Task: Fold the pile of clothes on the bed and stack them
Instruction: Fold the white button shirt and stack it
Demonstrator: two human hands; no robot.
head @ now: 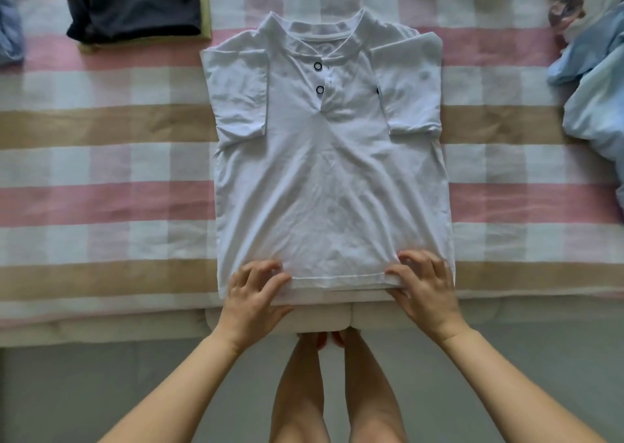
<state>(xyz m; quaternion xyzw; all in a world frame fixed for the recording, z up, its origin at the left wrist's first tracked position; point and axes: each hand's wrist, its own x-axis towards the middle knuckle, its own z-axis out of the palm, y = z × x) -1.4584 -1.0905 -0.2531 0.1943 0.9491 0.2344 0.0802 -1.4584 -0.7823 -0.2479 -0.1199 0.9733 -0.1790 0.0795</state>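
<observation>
The person stood at the near edge of the bed, bare legs [337, 392] below the mattress edge. Both hands reached to the hem of a white short-sleeved cotton shirt with two dark-ringed snap buttons [331, 179], taken here as the landmark. The left hand [256, 294] sat at the shirt's near left corner, fingers curled and pinching the hem, thumb underneath the fabric edge. The right hand [423, 285] sat at the near right corner, fingers bent likewise and closed on the hem. The shirt lay face up and flat in the middle of the pink, tan and white checked bedspread [108, 179], collar pointing away from the person, both sleeves folded inward over the chest.

Beyond the shirt's far left corner lay a folded dark navy garment [135, 3], resting on a pale green folded piece [206, 7] whose edge showed at its right side. Further left, at the frame's edge, was a bit of blue fabric [10, 20]. To the right of the shirt, well apart from it, a loose heap of light blue and white clothes [594, 71] lay unfolded.
</observation>
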